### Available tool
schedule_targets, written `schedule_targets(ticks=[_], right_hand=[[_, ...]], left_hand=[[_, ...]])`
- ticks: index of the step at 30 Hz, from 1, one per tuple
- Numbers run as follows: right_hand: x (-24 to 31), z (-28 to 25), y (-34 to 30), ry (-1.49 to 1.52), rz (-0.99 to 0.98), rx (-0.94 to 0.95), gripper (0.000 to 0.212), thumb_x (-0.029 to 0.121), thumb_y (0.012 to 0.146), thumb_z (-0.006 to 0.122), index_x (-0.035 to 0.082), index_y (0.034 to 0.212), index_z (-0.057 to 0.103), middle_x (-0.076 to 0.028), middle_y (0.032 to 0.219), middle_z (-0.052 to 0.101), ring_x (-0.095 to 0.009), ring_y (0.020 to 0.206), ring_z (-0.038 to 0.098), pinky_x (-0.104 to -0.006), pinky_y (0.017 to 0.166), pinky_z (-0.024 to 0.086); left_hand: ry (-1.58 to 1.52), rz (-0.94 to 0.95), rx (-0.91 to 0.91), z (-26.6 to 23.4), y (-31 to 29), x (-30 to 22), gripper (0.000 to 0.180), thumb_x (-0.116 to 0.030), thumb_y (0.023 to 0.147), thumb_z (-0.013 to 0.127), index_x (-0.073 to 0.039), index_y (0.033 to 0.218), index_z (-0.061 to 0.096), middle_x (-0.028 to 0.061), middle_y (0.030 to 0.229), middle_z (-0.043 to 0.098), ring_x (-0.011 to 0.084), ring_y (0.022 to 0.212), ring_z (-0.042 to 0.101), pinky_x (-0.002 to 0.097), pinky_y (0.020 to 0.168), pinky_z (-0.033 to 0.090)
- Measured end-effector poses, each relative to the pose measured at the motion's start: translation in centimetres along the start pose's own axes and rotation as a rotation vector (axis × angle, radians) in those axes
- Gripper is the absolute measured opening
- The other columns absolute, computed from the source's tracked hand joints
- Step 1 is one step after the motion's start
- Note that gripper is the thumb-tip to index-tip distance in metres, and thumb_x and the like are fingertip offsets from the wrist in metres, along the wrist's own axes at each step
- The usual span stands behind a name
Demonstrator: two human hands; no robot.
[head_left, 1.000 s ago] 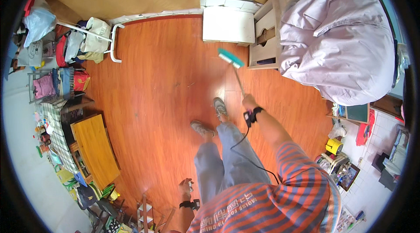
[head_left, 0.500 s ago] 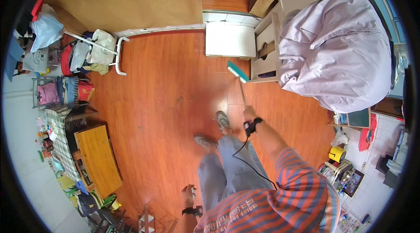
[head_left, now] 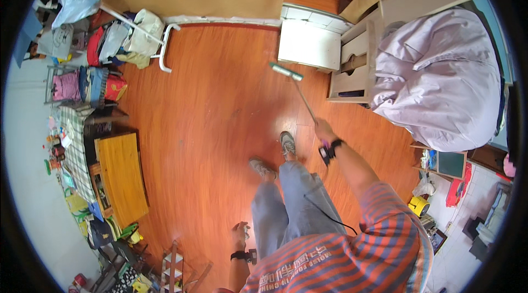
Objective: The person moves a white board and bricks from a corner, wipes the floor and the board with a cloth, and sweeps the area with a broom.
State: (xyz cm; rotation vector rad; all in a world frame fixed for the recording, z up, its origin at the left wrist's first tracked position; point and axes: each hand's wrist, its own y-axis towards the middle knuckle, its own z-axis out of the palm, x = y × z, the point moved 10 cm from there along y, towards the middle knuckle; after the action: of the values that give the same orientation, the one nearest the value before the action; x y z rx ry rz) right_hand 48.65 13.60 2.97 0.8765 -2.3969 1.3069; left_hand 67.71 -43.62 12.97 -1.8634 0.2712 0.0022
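My right hand (head_left: 325,128) is closed round the thin handle of a long-handled cleaning tool (head_left: 287,71). Its narrow green-and-white bar head is low over the wooden floor (head_left: 209,128), ahead of my feet and near a white box; whether it touches the boards I cannot tell. The handle slants from the head back to my hand. My left hand (head_left: 240,233) hangs beside my left thigh, its fingers curled around something small and whitish that I cannot make out. A dark band with a small device is on each wrist.
At the front right stand the white box (head_left: 309,44), a wooden frame (head_left: 352,67) and a bulky lilac-covered object (head_left: 440,78). Along the left are a white rack (head_left: 166,45) with bags, a checked-cloth table (head_left: 77,136) and a wooden cabinet (head_left: 122,177). A yellow object (head_left: 418,205) stands right.
The tool's head has swept left across the floor, away from the wooden frame, and has turned. My right hand still grips the handle. The view has shifted slightly; my left hand stays beside my thigh.
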Motion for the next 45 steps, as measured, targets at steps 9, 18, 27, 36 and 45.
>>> schedule_targets(ticks=[9, 18, 27, 36, 45], right_hand=[[1.9, 11.3, -6.7, -0.019, -0.139, 0.133, 0.026, 0.011, 0.083, 0.047, 0.0, 0.105, 0.058, -0.028, 0.093, 0.061, -0.043, 0.092, 0.059, -0.0459, 0.078, 0.048], [11.2, 1.5, 5.0, -0.24, -0.394, -0.136, 0.03, 0.018, 0.089, 0.036, 0.003, 0.106, 0.057, -0.026, 0.089, 0.062, -0.044, 0.082, 0.061, -0.0522, 0.072, 0.047], [15.6, 6.7, 17.2, -0.228, -0.117, -0.013, 0.021, 0.006, 0.081, 0.047, -0.003, 0.096, 0.059, -0.028, 0.086, 0.062, -0.043, 0.081, 0.061, -0.0472, 0.072, 0.05], [9.8, 3.9, 0.4, -0.141, -0.162, 0.261, 0.033, 0.013, 0.087, 0.044, 0.004, 0.116, 0.056, -0.03, 0.088, 0.061, -0.043, 0.084, 0.061, -0.0488, 0.074, 0.047], [17.8, 3.5, 20.3, -0.194, -0.239, 0.053, 0.024, 0.014, 0.088, 0.045, -0.003, 0.1, 0.057, -0.027, 0.085, 0.063, -0.04, 0.081, 0.063, -0.0495, 0.071, 0.048]], left_hand=[[-0.134, -0.059, -0.024, -0.9, -0.1, 4.1, 0.023, -0.019, 0.083, 0.054, -0.001, 0.085, 0.067, 0.0097, 0.067, 0.063, 0.0136, 0.046, 0.048, 0.027, 0.038, 0.037], [-0.253, -0.036, -0.003, 0.3, 1.7, 6.4, 0.024, -0.019, 0.086, 0.052, 0.002, 0.086, 0.065, 0.0104, 0.067, 0.063, 0.0146, 0.042, 0.047, 0.0263, 0.036, 0.036], [-0.268, -0.147, -0.137, 0.3, -2.1, 9.1, 0.023, -0.019, 0.081, 0.055, 0.0, 0.086, 0.066, 0.0106, 0.067, 0.063, 0.0151, 0.045, 0.049, 0.027, 0.038, 0.038], [-0.292, -0.103, -0.075, 4.7, -1.0, 6.3, 0.022, -0.019, 0.081, 0.055, 0.0, 0.082, 0.066, 0.0095, 0.068, 0.064, 0.0153, 0.046, 0.05, 0.0273, 0.038, 0.038], [-0.238, -0.108, -0.133, 3.6, -1.8, 6.2, 0.023, -0.02, 0.081, 0.055, 0.0, 0.085, 0.066, 0.0099, 0.069, 0.064, 0.0154, 0.047, 0.05, 0.0273, 0.039, 0.039]])
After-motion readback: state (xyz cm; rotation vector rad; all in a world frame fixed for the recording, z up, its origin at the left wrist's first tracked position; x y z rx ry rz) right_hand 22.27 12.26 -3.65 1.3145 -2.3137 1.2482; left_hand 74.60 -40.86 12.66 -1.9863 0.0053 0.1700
